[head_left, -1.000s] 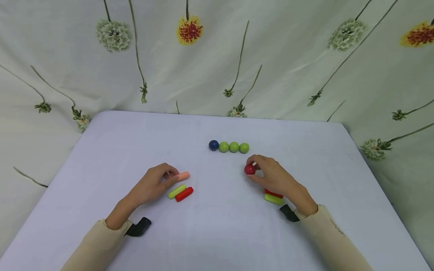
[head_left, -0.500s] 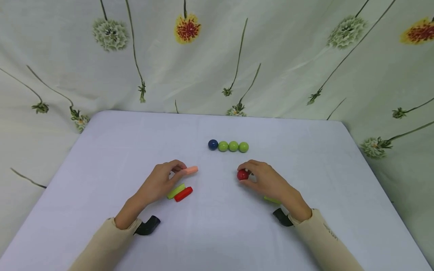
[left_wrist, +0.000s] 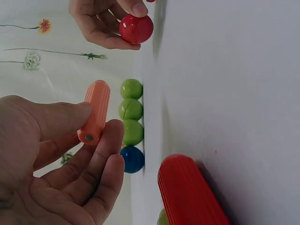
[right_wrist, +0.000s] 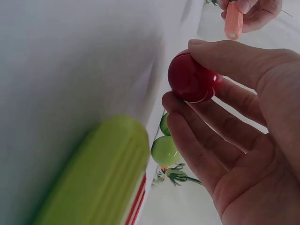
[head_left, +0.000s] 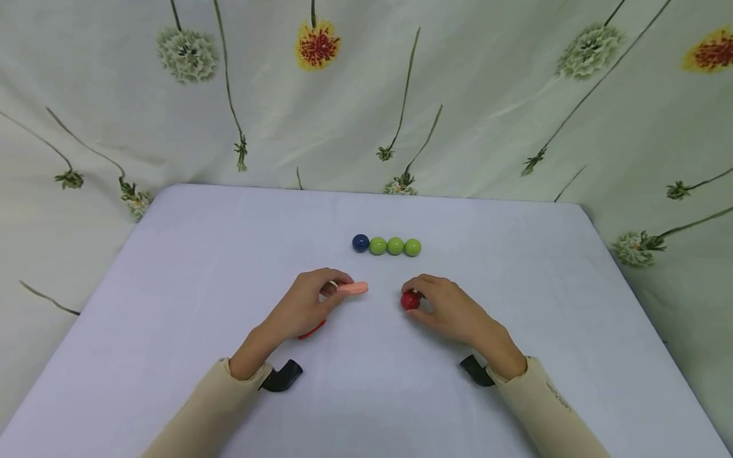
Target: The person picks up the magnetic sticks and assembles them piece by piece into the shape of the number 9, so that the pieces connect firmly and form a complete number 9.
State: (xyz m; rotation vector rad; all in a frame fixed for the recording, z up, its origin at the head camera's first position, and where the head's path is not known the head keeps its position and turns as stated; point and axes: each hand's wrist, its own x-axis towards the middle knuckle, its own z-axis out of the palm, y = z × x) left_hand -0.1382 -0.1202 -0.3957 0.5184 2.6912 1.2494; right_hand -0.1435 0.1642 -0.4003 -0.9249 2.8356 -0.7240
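My left hand pinches a ridged orange stick, a small round-ended cylinder, between thumb and fingers above the table. Facing it, my right hand holds a glossy red ball by thumb and fingertips. The orange stick's free end points toward the red ball, with a gap between them. Under the left hand lies a red stick, mostly covered in the head view. Close to the right wrist is a yellow-green stick, with a sliver of a red stick behind it; both are hidden in the head view.
Beyond the hands, a dark blue ball and several green balls stand in a row on the white table. A flower-patterned cloth hangs behind the table. Black wrist-camera mounts stick out by both sleeves.
My left hand has carried the orange stick rightward toward the middle, covering the sticks below it. My right hand has brought the red ball slightly left and nearer me, then stayed almost still.
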